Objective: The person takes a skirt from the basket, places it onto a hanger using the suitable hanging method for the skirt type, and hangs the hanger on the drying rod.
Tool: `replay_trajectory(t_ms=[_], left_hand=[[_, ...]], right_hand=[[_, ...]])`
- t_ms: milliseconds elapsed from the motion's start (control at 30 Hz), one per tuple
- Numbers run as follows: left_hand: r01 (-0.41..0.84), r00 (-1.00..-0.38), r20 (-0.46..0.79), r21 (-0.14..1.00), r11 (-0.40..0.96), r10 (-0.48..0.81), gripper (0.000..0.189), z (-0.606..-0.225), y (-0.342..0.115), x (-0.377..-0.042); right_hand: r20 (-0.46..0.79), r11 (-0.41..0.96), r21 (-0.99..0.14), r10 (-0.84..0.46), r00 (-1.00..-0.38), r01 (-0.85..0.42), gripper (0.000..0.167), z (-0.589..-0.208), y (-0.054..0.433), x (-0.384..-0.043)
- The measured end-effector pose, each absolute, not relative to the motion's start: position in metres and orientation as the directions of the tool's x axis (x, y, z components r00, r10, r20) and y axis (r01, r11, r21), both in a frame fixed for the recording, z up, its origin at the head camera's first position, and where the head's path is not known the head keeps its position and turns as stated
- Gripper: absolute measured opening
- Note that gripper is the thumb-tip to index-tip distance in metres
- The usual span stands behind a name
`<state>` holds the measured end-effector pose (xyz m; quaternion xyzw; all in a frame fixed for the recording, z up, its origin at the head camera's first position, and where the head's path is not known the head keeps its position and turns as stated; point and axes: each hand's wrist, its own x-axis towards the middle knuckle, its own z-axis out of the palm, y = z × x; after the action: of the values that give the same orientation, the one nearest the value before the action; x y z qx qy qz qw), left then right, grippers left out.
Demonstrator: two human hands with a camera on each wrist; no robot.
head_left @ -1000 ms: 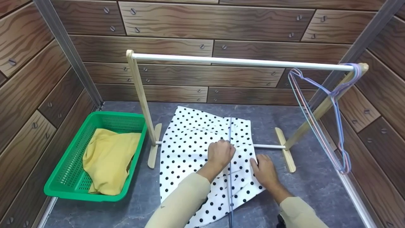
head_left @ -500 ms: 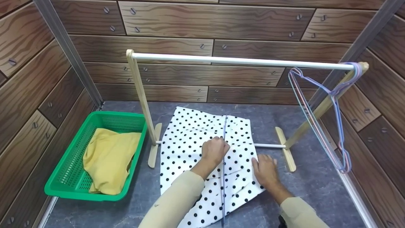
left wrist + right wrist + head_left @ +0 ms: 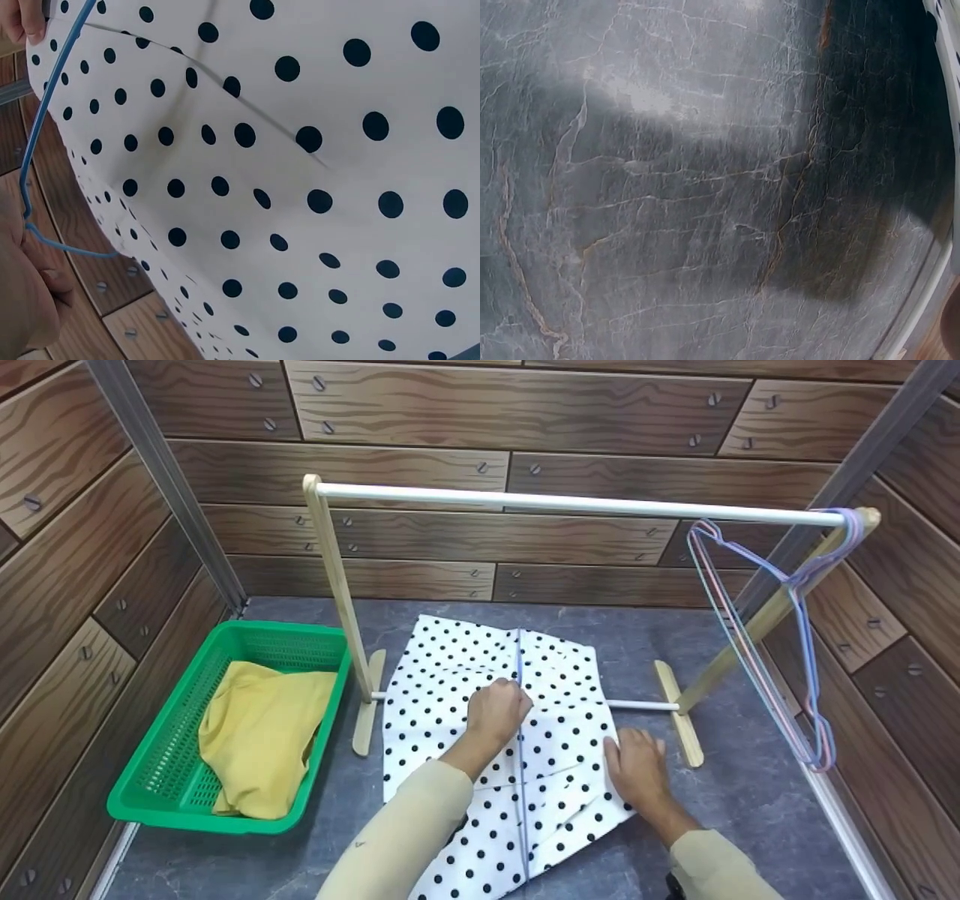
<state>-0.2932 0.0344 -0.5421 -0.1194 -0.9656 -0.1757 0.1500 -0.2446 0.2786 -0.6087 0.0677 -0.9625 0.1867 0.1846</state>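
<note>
Left hand grips blue hanger over the dotted cloth. Right hand lies flat, fingers spread, on the cloth's right edge.

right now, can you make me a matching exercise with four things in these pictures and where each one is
Things:
1. yellow cloth
2. dotted cloth
3. blue hanger
4. spare hangers

Places:
A. hung at the right end of the rail
B. in the green basket
C. spread flat on the grey floor
D. lying on the dotted cloth, left hand gripping it

Pairs: 1-B, 2-C, 3-D, 4-A
</note>
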Motion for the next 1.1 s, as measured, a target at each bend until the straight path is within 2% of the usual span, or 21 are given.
replay_trajectory(t_ms=[133,300,600,833,1100], left_hand=[[0.287,-0.945,0.253,0.348,0.892,0.205,0.028,-0.538,0.029,-0.296],[0.264,-0.959,0.192,0.347,0.900,0.208,0.028,-0.534,0.024,-0.299],[0.227,-0.967,0.194,0.372,0.900,0.164,0.029,-0.535,0.017,-0.300],[0.242,-0.964,0.201,0.376,0.895,0.176,0.029,-0.538,0.017,-0.301],[0.218,-0.962,0.237,0.359,0.908,0.138,0.026,-0.543,0.022,-0.298]], right_hand=[[0.358,0.921,-0.343,-0.052,-0.932,-0.183,0.024,-0.610,0.279,-0.245],[0.372,0.924,-0.338,-0.042,-0.927,-0.177,0.024,-0.612,0.280,-0.243],[0.347,0.933,-0.322,-0.039,-0.937,-0.158,0.025,-0.615,0.282,-0.238],[0.304,0.938,-0.322,-0.029,-0.952,-0.132,0.027,-0.616,0.278,-0.237],[0.177,0.947,-0.322,0.042,-0.983,-0.018,0.032,-0.615,0.269,-0.236]])
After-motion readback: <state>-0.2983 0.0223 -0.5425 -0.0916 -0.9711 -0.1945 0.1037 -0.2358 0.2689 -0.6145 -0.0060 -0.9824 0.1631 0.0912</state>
